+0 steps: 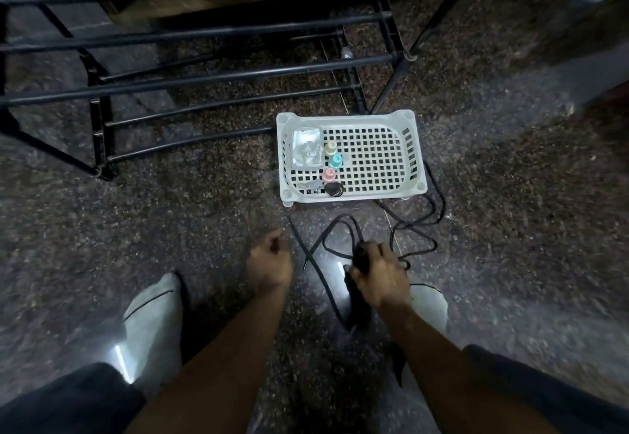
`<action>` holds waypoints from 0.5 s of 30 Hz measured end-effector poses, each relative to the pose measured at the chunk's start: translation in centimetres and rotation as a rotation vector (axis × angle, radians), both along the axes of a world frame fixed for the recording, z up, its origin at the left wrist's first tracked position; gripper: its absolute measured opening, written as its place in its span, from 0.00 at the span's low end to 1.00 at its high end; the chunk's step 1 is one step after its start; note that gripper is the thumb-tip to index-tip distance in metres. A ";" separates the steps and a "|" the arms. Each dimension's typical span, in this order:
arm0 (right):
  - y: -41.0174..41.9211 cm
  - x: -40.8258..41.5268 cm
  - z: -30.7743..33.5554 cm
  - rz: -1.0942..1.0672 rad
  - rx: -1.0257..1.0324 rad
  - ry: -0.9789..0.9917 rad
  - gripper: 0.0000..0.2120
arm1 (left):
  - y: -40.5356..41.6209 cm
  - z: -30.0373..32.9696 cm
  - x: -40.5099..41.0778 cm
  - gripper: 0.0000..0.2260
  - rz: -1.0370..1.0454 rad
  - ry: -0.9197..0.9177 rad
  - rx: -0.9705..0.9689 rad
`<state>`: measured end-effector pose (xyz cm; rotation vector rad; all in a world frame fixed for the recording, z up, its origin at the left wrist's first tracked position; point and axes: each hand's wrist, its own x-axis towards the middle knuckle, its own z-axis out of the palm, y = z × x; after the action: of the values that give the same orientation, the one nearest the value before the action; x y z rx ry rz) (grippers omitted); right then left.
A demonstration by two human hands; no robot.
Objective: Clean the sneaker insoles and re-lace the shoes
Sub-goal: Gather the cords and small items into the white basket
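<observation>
Insole [357, 297], apparently, gripped by right hand [377, 277]; left hand [270, 260] curled, holding nothing.

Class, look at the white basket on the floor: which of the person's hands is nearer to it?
Right. The right hand grips a dark object just below the white basket; the left hand hangs farther to its lower left.

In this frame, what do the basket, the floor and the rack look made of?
The basket looks like matte white moulded plastic: grid holes, rounded corners. The floor looks like polished speckled stone, granite perhaps, since it mirrors a light. The rack seems to be black-coated metal tubing, though plastic joints are possible.
</observation>
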<state>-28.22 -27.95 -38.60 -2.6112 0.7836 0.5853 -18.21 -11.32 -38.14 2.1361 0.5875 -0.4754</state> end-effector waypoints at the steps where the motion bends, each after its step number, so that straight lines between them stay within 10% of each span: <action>1: 0.4 0.0 -0.1 0.020 -0.017 0.009 0.18 | 0.2 0.0 -0.9 0.09 -0.013 0.029 -0.004; 8: 2.8 0.5 1.6 -0.008 0.091 -0.057 0.09 | 1.6 0.3 -3.8 0.08 -0.144 0.113 -0.051; 15: 3.1 1.8 5.9 -0.178 0.634 -0.343 0.01 | -0.1 4.8 -2.7 0.20 -0.618 0.001 -0.346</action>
<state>-26.42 -24.82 -32.70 -1.9594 0.5883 0.2613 -20.95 -11.41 -33.30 1.9476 -0.1707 -0.8442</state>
